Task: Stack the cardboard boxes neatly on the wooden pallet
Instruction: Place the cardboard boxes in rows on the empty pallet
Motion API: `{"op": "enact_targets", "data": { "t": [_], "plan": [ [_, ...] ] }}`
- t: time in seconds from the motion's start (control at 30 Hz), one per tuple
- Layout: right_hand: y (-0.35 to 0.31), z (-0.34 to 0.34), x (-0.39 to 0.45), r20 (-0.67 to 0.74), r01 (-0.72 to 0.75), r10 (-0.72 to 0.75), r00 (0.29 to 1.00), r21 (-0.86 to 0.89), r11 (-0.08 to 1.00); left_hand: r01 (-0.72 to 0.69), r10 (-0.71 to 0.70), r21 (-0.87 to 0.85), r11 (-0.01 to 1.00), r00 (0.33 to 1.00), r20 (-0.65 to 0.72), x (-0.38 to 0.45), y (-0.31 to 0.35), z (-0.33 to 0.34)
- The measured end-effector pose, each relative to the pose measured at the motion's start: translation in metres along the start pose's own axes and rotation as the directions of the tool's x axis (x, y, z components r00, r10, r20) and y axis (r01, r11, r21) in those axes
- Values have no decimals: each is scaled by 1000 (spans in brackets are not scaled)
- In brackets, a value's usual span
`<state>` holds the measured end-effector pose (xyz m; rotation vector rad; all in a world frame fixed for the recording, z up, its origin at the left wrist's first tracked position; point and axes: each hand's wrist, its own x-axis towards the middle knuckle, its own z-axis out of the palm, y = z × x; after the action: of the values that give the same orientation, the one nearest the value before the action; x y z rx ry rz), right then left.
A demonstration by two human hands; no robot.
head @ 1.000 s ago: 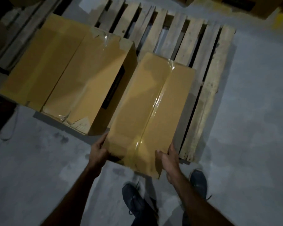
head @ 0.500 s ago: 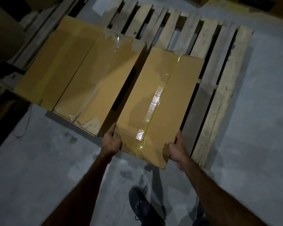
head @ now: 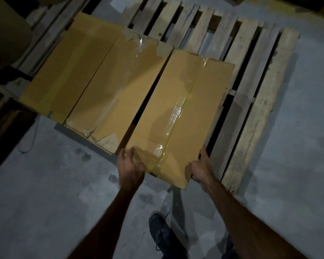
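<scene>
A long taped cardboard box [head: 181, 113] lies on the wooden pallet [head: 254, 101], its near end overhanging the pallet's front edge. My left hand [head: 130, 167] grips its near left corner. My right hand [head: 201, 168] grips its near right corner, fingers curled along the side. Two more cardboard boxes lie side by side to its left: the middle box [head: 120, 90], with torn tape, and the far left box [head: 69, 66]. A narrow dark gap separates the held box from the middle one.
Grey concrete floor [head: 54, 193] lies in front of the pallet. My dark shoe [head: 163, 238] is below the box. Bare pallet slats [head: 200, 32] show behind and right of the boxes. Another pallet edge [head: 45, 38] and dark objects sit at far left.
The held box has slid further onto the pallet and swung closer to parallel with the middle box. Both hands stayed on its near corners.
</scene>
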<state>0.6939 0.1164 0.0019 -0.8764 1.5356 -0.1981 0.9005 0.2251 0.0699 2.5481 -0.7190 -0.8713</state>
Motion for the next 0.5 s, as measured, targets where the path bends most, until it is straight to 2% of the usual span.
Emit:
{"op": "enact_targets", "data": {
  "t": [0.13, 0.3, 0.4, 0.5],
  "plan": [
    [-3, 0, 0, 6, 2, -2, 1000, -44, 999, -27, 24, -25, 999, 994, -109, -11, -20, 19],
    [-5, -4, 6, 13, 38, -37, 999, -96, 995, 36, -77, -254, 967, 985, -152, -22, -15, 33],
    [-3, -4, 7, -5, 49, -50, 999, -119, 992, 153, -253, -503, 851, 957, -138, -21, -3, 32],
    [-2, -4, 5, -23, 84, -89, 996, -154, 984, 266, -338, -655, 708, 941, 17, -16, -3, 34]
  ]
}}
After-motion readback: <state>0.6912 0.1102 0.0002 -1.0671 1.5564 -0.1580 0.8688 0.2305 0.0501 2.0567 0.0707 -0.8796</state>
